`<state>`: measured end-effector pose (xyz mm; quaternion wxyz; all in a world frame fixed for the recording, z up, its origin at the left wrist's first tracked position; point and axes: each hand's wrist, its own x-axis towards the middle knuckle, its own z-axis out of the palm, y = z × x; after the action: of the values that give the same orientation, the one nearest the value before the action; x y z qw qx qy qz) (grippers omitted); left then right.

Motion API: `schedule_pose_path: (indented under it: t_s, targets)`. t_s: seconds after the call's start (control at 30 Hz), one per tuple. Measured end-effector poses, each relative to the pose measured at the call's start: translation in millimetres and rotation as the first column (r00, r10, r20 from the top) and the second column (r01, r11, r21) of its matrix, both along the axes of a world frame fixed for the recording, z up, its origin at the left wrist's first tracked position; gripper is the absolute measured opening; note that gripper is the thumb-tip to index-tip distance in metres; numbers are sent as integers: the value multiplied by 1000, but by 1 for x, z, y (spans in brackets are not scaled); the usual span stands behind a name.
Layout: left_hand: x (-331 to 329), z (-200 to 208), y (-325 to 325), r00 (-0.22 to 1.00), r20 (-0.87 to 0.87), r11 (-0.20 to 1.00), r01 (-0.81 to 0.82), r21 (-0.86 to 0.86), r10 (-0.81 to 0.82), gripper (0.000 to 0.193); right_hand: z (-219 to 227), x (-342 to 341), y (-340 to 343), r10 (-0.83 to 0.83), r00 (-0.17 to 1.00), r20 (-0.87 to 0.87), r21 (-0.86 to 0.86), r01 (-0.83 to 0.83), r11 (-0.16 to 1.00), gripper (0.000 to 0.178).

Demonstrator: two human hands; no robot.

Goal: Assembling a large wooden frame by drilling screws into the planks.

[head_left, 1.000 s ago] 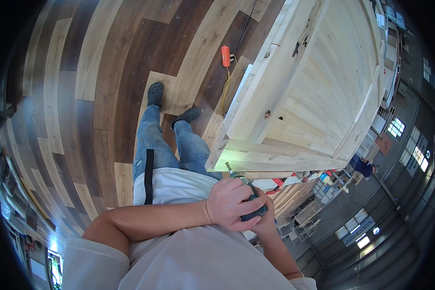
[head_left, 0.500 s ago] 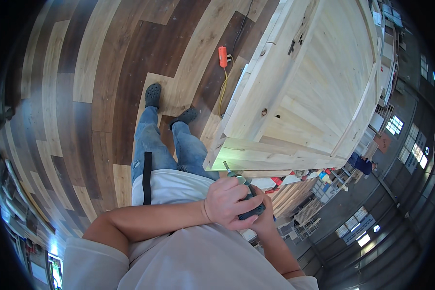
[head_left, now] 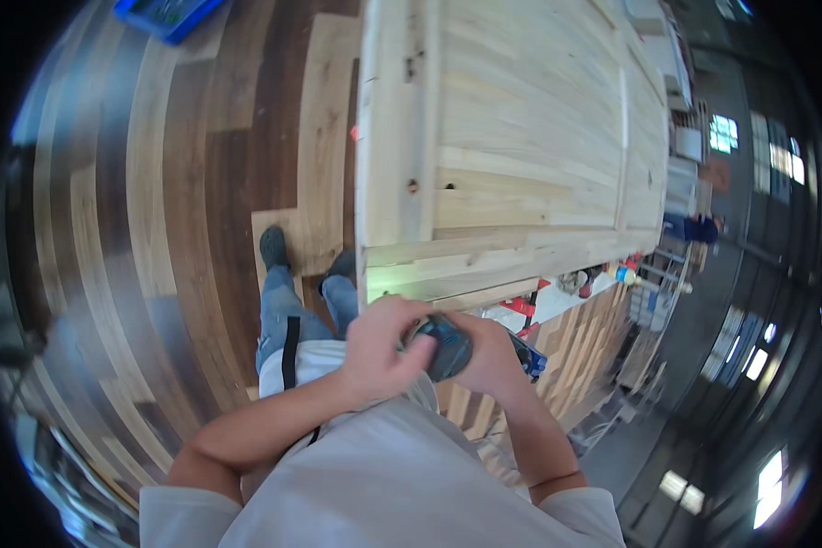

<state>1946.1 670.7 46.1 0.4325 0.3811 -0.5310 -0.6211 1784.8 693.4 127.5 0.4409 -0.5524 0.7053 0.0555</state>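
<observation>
A teal and black cordless drill (head_left: pixel 449 349) is between my two hands, its rounded back end facing up at me. My right hand (head_left: pixel 490 354) is wrapped round it from the right, over the handle. From the left, my left hand (head_left: pixel 382 345) closes on the drill's body, thumb against its side. Past my fingers, a greenish light falls on the near left corner of a large pale wooden panel (head_left: pixel 530 146). The drill's tip is mostly hidden behind my left hand. A blue and black part (head_left: pixel 528 358) shows just right of my right wrist.
Red clamps (head_left: pixel 523 306) and several small tools lie under the panel's near edge. My feet stand on a plank-patterned floor (head_left: pixel 233 173), left of the panel. A blue tray (head_left: pixel 169 18) lies at the far left. Another person in dark clothes (head_left: pixel 691 227) is at the far right.
My view has swung, so the panel appears further left and straighter. The drill's back end has turned up toward me, and its bit has passed out of sight behind my left hand.
</observation>
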Motion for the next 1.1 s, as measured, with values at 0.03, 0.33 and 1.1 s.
schedule_pose_path:
  t_s: [0.03,0.33,1.1]
  targets:
    - [8,-4,8,1000,-21,971,24,238,-20,23,12,4,-2,-4,1000,20,-66,6,998,51]
    - [69,-24,18,962,-207,670,271,691,-175,11,42,-1,100,-473,683,557,-89,615,784,47]
    - [24,41,28,725,-578,445,687,575,-373,13,42,25,192,-413,519,749,-255,800,543,60]
